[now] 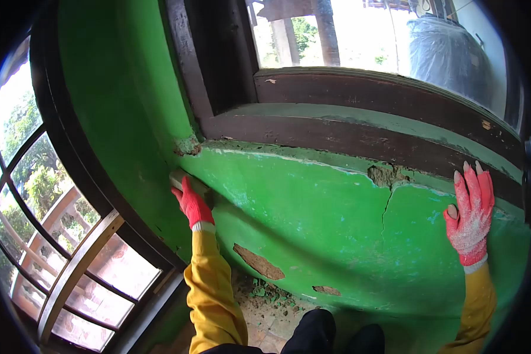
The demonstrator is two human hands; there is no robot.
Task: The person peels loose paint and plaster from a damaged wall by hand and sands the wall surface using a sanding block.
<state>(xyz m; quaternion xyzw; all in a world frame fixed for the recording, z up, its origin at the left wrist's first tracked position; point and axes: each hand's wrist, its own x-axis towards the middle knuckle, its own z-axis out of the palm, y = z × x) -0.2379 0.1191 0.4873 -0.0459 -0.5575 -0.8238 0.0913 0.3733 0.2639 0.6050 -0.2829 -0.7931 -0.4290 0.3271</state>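
My left hand (pixel 193 203), in a red glove with a white cuff, is closed round a pale flat block (pixel 190 182) held against the green wall (pixel 295 206) near the inner corner. Most of the block is hidden by the hand. On the right, my right hand (pixel 471 215), in a dusty red glove with bare fingertips, lies with fingers spread on the wall just under the dark window frame (pixel 360 138). Nothing is in it. A crack runs down the wall from a broken patch (pixel 386 175) below the frame.
Two bare patches, the larger one (pixel 258 261) at lower left, mark the wall. Plaster rubble (pixel 271 295) lies on the floor by my feet. A barred window (pixel 71 236) stands at the left. Beyond the glass is a plastic-covered container (pixel 448 56).
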